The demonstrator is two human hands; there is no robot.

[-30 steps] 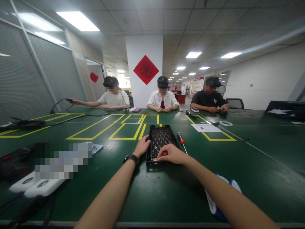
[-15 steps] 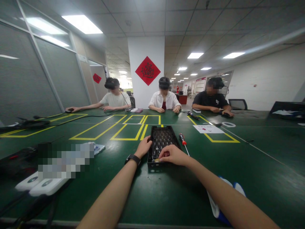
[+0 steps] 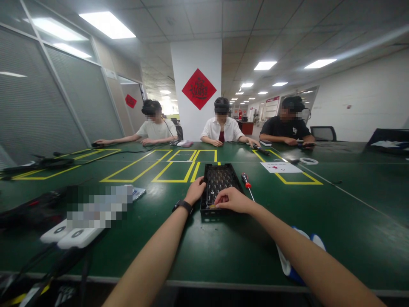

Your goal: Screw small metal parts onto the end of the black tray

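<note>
The open black casing (image 3: 214, 214) lies on the surface (image 3: 223, 251), seemingly unfinished: left hand (image 3: 194, 190) against its side, right hand (image 3: 234, 200) at a yellow part (image 3: 211, 207) inside, both grips unclear; screwdriver (image 3: 248, 186) aside.

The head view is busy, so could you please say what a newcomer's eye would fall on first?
Probably the red diamond-shaped sign on the white pillar beyond the green table. Next might come the open black case on that table, with the left hand at its left edge and the right hand over its near end. A red-and-black screwdriver lies just right of it.
</note>
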